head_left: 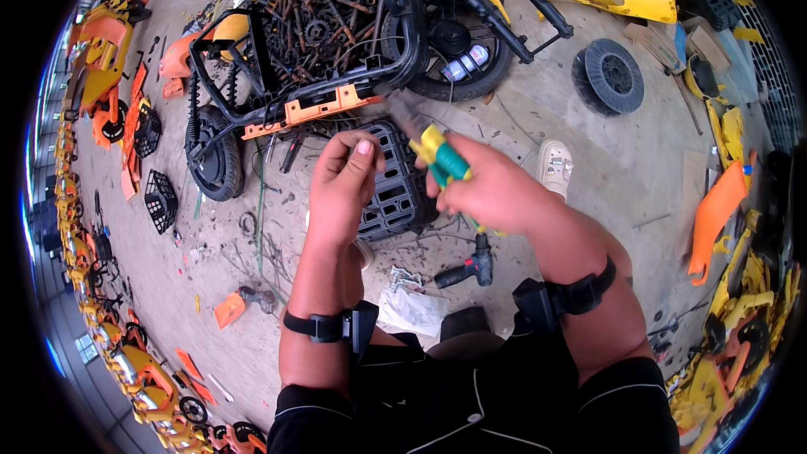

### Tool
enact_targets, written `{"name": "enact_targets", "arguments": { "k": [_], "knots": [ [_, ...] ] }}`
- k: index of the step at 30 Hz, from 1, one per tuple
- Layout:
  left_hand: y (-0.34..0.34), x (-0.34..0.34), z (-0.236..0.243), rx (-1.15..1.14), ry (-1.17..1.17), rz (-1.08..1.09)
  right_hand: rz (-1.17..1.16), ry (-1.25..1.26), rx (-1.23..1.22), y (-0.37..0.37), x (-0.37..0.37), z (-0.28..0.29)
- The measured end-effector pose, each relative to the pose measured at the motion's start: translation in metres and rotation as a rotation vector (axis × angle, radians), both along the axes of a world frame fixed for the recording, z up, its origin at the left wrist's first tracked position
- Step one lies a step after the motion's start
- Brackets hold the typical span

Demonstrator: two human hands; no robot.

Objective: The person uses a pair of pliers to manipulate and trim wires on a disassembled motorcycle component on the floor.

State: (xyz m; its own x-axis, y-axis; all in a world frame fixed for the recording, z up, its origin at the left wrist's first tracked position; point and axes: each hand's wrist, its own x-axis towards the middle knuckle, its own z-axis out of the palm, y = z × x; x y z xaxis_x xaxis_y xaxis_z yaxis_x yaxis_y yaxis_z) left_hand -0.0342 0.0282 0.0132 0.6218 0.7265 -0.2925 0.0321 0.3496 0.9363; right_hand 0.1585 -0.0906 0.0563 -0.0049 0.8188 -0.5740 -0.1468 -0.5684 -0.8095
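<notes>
My right hand (483, 189) grips a tool with green and yellow handles (450, 160), apparently pliers, its blurred metal head pointing toward the orange strip (329, 105) on a black scooter frame (412, 38). My left hand (343, 176) is closed, thumb against curled fingers, left of the tool; whatever is between the fingers is too small or hidden to name. Behind both hands, a black slotted plastic crate (391, 193) lies on the floor. The scooter frame has two wheels (217, 170) and a heap of rusty metal parts (315, 4) within it.
A cordless drill (462, 271) and white bag (412, 309) lie near my legs. A grey spool (612, 76) is at upper right, an orange panel (714, 219) at right, a black basket (161, 200) at left. Yellow and orange scooters (151, 387) line the left side.
</notes>
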Motion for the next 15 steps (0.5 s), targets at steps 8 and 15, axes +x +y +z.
{"name": "enact_targets", "arguments": {
  "k": [8, 15],
  "knots": [
    [0.004, -0.008, -0.001, -0.292, -0.374, -0.11, 0.083, 0.598, 0.163, -0.005, -0.015, -0.01],
    [-0.009, 0.009, -0.002, -0.148, -0.103, 0.182, 0.153, 0.707, 0.04, -0.002, -0.008, -0.003]
  ]
}}
